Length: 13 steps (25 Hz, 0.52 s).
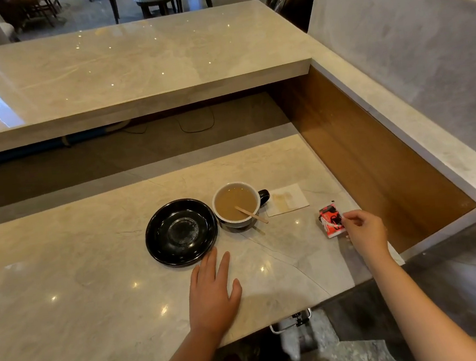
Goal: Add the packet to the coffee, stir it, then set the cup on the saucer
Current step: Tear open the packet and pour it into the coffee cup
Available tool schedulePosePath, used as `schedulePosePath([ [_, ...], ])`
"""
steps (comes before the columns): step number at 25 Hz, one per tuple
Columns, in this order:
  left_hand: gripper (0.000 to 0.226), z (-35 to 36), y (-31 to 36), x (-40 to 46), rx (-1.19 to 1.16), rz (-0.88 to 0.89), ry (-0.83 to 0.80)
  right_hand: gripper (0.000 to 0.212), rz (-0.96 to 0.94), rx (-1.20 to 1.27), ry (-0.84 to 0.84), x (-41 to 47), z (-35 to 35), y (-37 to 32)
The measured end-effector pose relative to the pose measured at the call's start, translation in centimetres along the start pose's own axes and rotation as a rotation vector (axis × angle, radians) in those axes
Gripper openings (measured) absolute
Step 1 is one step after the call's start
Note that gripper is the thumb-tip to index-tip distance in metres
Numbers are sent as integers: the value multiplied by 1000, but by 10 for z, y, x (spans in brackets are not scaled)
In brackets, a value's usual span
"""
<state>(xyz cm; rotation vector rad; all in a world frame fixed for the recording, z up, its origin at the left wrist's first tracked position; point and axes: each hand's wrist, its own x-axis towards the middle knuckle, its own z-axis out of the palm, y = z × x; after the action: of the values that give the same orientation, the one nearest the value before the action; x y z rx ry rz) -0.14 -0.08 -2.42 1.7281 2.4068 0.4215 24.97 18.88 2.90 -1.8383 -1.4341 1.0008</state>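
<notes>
A black cup (237, 207) with a white inside holds light brown coffee and stands on the marble counter. A wooden stir stick (251, 214) leans in it, pointing to the right. Just left of the cup sits an empty black saucer (181, 232). A red and white packet (331, 220) lies on the counter to the right, and my right hand (364, 231) pinches its right edge with thumb and fingers. My left hand (213, 291) rests flat on the counter in front of the saucer, fingers apart, holding nothing.
A stained white napkin (287, 203) lies right of the cup. A raised marble bar top (130, 65) runs across the back. A wooden side wall (375, 160) closes the right. The counter's front edge (275, 320) is near my arms.
</notes>
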Motion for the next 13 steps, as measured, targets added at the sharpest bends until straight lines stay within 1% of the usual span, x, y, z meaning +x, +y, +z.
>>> schedulePosePath([
  [3,61,0,0,0,-3,-12,0,17,-64,-219,66,7,-5,13],
  [8,63,1,0,0,7,-29,-20,15,-189,-496,144,2,-2,9],
  [9,63,1,0,0,8,-29,-19,16,-238,-545,166,-2,-2,9],
  [11,63,1,0,0,11,-30,-20,22,-395,-637,178,-8,0,14],
  [13,64,0,0,0,17,-33,-28,25,-588,-694,125,-16,4,24],
])
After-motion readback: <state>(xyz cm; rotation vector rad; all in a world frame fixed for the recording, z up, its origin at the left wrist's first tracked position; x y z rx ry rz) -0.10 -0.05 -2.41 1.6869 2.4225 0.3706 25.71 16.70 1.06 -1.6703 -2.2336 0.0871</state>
